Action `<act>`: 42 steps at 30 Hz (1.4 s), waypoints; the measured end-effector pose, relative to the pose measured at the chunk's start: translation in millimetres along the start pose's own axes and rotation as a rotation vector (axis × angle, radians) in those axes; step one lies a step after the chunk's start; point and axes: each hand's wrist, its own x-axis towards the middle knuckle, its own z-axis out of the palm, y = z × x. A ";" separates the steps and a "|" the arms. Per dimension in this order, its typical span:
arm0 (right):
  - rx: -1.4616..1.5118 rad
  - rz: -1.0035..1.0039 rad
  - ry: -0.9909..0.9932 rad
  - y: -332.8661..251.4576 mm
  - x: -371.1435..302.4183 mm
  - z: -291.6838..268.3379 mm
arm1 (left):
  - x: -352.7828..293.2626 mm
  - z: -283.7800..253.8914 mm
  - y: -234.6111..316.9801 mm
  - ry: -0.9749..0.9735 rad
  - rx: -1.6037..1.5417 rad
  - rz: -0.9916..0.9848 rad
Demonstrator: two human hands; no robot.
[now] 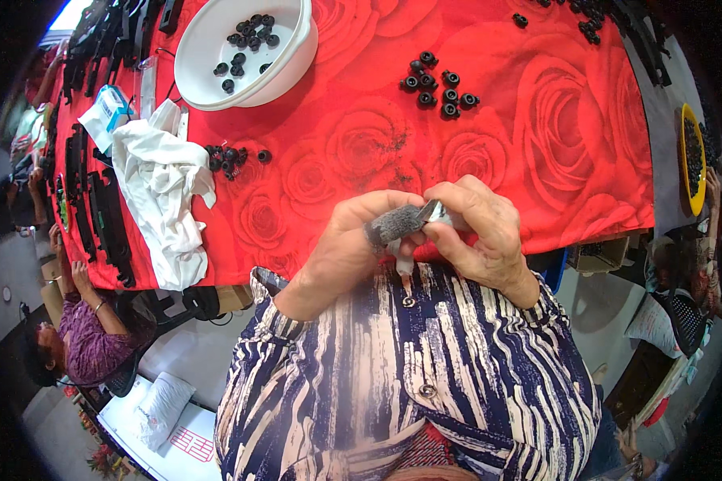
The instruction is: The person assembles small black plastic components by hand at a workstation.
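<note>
Both my hands meet just above the table's near edge, close to my body. My left hand is closed in a pinch, with a grey fabric sleeve around one digit; whatever sits in its fingertips is hidden. A small shiny metal blade is pinched in my right hand, its edge close to the grey sleeve. White wrapping shows below the fingers. Beyond my hands lies a cluster of small black knob-like parts, with dark crumbs scattered on the cloth.
A red rose-patterned cloth covers the table. At the back left stands a white basin with several black parts inside. A white cloth lies left, beside long black strips. Another person sits at left; a yellow tray is far right.
</note>
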 end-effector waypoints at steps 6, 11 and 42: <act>0.075 -0.080 0.052 8.7 -1.3 6.8 | 3.0 -2.3 4.8 0.006 -0.112 -0.117; 0.158 -0.090 -0.031 10.1 0.8 2.6 | 6.8 -8.0 3.7 -0.015 -0.149 -0.213; 0.075 0.050 -0.088 2.7 5.4 -11.9 | -3.1 7.5 3.6 0.045 -0.011 0.019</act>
